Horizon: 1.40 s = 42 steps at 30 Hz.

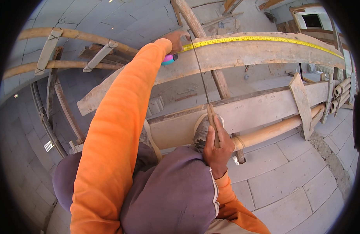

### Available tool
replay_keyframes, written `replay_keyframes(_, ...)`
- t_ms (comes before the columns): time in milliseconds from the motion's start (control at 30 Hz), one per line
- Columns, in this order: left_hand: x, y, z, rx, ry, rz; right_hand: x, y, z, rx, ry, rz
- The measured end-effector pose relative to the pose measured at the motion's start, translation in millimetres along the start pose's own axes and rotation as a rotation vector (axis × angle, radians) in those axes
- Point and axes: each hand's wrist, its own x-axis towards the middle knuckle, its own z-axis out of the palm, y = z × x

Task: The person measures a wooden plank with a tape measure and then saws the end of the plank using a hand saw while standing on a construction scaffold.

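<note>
**Hands on tape and saw at the plank**

Left hand (176, 40), upper centre, clamped on pink-and-blue tape measure (169, 59), yellow blade (258, 38) stretched rightward along weathered plank (246, 52). Right hand (218, 146), lower centre, closed around handsaw (205, 91) handle, thin blade reaching up to the plank. Measuring step, seemingly; next calls for steady tape and saw teeth set at the mark.

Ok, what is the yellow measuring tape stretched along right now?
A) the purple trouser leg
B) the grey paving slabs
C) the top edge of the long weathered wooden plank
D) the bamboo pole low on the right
C: the yellow measuring tape lies along the top edge of the long weathered wooden plank, with the left hand holding its pink and blue case at the plank.
</note>
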Motion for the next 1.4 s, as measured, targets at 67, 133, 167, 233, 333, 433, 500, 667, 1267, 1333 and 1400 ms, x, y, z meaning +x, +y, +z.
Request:
replay_keyframes(67, -1, 1, 1, -0.002, -0.008, -0.005, 2, -3, -1, -0.012, -0.025, 0.026)
replay_keyframes(133, -1, 4, 0, -0.008, -0.011, -0.009, 8, -11, -4, -0.03, -0.09, 0.125)
replay_keyframes(167, -2, 5, 1, -0.012, -0.014, -0.007, 7, -10, -4, -0.015, -0.073, 0.114)
replay_keyframes(233, -3, 5, 0, -0.008, -0.016, -0.014, 6, -7, -2, 0.02, -0.04, 0.091)
replay_keyframes(333, -4, 5, -1, -0.013, -0.017, -0.022, 8, -3, -2, -0.036, -0.032, 0.017)
replay_keyframes(433, -4, 6, 0, -0.013, -0.015, -0.022, 9, 2, 2, 0.023, -0.015, 0.018)
replay_keyframes(500, -4, 7, 0, -0.016, -0.014, -0.025, 8, 2, 0, 0.064, 0.0, 0.008)
replay_keyframes(667, -8, 6, -2, -0.027, -0.013, -0.044, 15, -6, -3, 0.051, -0.036, 0.039)
replay_keyframes(1267, -2, 5, 5, -0.015, 0.018, -0.009, 14, -5, -5, 0.112, -0.028, 0.101)
replay_keyframes(1333, -4, 6, 3, -0.015, 0.012, -0.015, 10, -2, -6, 0.127, -0.026, 0.12)
replay_keyframes(1400, -5, 6, 1, -0.013, 0.004, -0.027, 13, -2, -2, 0.13, -0.018, 0.095)
